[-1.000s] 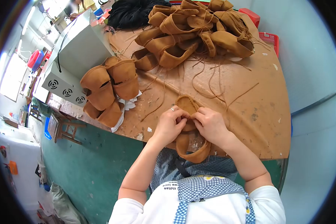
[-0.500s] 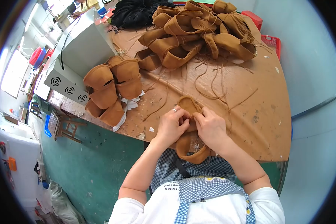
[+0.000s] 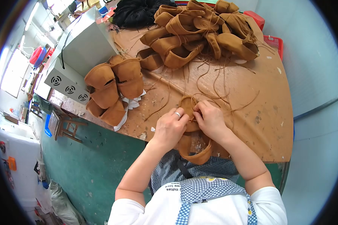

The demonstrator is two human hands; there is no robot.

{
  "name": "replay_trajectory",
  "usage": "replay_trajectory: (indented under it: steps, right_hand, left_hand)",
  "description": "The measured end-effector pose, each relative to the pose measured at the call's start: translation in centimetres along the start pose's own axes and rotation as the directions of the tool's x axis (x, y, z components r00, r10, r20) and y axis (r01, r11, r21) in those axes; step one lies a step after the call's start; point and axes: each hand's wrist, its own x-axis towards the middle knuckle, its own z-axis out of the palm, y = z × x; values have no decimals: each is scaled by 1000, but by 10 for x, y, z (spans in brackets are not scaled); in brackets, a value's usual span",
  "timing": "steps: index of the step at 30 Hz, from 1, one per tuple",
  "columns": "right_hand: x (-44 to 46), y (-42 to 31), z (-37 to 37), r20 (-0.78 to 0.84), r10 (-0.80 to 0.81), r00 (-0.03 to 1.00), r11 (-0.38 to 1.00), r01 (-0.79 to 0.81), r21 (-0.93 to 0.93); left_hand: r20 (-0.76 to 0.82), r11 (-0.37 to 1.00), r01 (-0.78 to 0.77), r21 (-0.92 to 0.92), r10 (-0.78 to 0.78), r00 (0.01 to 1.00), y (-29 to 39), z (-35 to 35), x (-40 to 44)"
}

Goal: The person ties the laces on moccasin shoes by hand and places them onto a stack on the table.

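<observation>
A brown suede shoe upper [image 3: 196, 154] lies at the table's near edge, its open loop hanging toward my lap. My left hand [image 3: 171, 126] is closed on the left side of its toe part, a ring on one finger. From the right, my right hand [image 3: 211, 119] pinches a thin brown lace over the same part. A small loop of lace stands up between the hands. My fingers hide the exact grip points.
Brown shoe uppers [image 3: 184, 56] with trailing laces are heaped at the back. More stacked uppers [image 3: 103, 88] stand at left beside a white metal box [image 3: 69, 77]. Black material [image 3: 139, 14] lies behind; a red basket [image 3: 274, 44] is at the far right.
Both hands have shifted slightly apart on the shoe upper. My right hand has moved up a little, and the lace loop now shows between them.
</observation>
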Motion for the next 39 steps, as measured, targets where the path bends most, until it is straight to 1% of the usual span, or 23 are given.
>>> replay_trajectory:
  steps: [3,4,6,9,12,15,16,18,22,24,28,30,31,33,34,36,37,39]
  right_hand:
    - [-1,-2,3,-23,-10,1000,999,9,-37]
    - [-1,-2,5,-27,-8,1000,999,7,-40]
    - [-2,-5,6,-16,-18,1000,999,18,-46]
    - [-2,-6,2,5,-52,999,998,52,-40]
    - [-3,-7,-3,29,-47,998,997,48,-57]
    - [-4,-4,-1,10,-63,998,994,64,-88]
    - [-4,-2,1,-4,-76,997,992,75,-98]
    - [-3,-2,5,11,-42,999,993,43,-113]
    - [-1,-4,11,-4,-14,1000,990,13,-144]
    - [1,-8,11,-17,32,999,992,-34,-119]
    - [4,3,2,-14,84,996,993,-85,-79]
    - [8,6,-37,194,190,962,976,-206,67]
    - [7,4,-61,302,229,926,952,-278,130]
    - [-1,0,-103,475,232,849,936,-327,127]
    - [-5,0,-116,555,232,799,928,-353,119]
    - [-18,2,-127,537,238,809,960,-279,-5]
    - [-26,3,-131,529,241,814,968,-241,-70]
    - [-46,29,-118,475,172,863,985,-148,-88]
  left_hand:
    - [205,996,-84,-9,84,975,3,-17,-3]
    - [209,998,-59,6,57,976,4,-16,-5]
    - [211,999,-9,39,1,977,9,-11,-8]
    - [75,978,155,-137,-146,986,13,-8,-8]
    - [33,950,272,-155,-270,962,14,5,-10]
    - [47,886,346,-309,-349,936,10,16,-13]
    - [74,889,338,-309,-331,941,9,16,-13]
    - [125,895,321,-308,-297,947,6,12,-11]
    - [158,912,285,-296,-247,956,2,11,-9]
    - [181,918,284,-278,-241,954,3,10,-8]
    - [113,960,182,-211,-161,981,7,8,-6]
    - [72,964,165,-208,-153,986,8,10,-9]
    - [47,955,190,-228,-184,982,8,12,-12]
    - [-6,935,234,-268,-244,970,8,19,-15]
    - [2,926,268,-265,-277,961,9,17,-14]
    - [24,905,333,-265,-339,941,13,14,-10]
    - [16,915,320,-245,-326,945,13,16,-10]
    - [-3,935,291,-200,-298,955,13,19,-9]
